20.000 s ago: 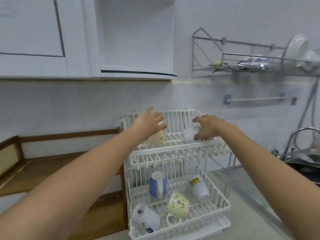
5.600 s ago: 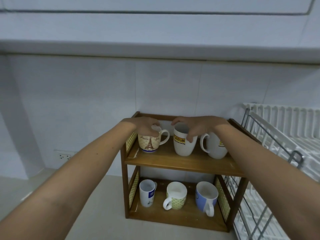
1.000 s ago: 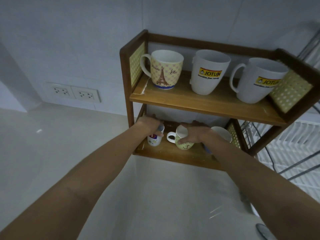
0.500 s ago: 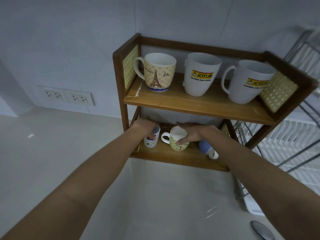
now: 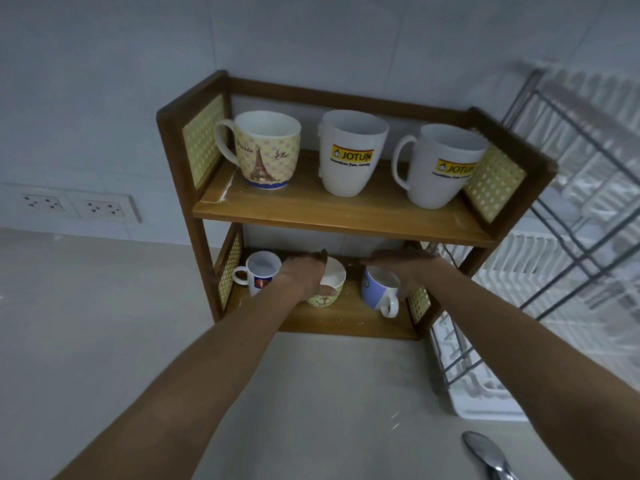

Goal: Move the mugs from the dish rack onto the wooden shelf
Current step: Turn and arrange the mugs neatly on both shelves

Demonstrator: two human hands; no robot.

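Note:
The wooden shelf [image 5: 339, 216] stands on the counter against the wall. Its top board carries an Eiffel Tower mug [image 5: 263, 150] and two white Jotun mugs [image 5: 349, 154] [image 5: 440, 168]. On the bottom board stand a small white mug [image 5: 258, 271], a yellow-green mug [image 5: 330, 292] and a blue mug [image 5: 375, 291], all upright. My left hand [image 5: 304, 275] grips the yellow-green mug over its rim. My right hand [image 5: 410, 268] lies over the blue mug's far rim and holds it. The white dish rack [image 5: 571, 244] is at the right, with no mugs showing in it.
Wall sockets [image 5: 72, 206] sit left of the shelf. A metal spoon [image 5: 485, 452] lies on the pale counter [image 5: 104, 341] at the lower right. The rack's drip tray [image 5: 485, 403] reaches toward the spoon.
My left hand has gone from the small white mug to the yellow-green mug. My right hand has gone from the yellow-green mug to the blue mug. The view has drawn nearer.

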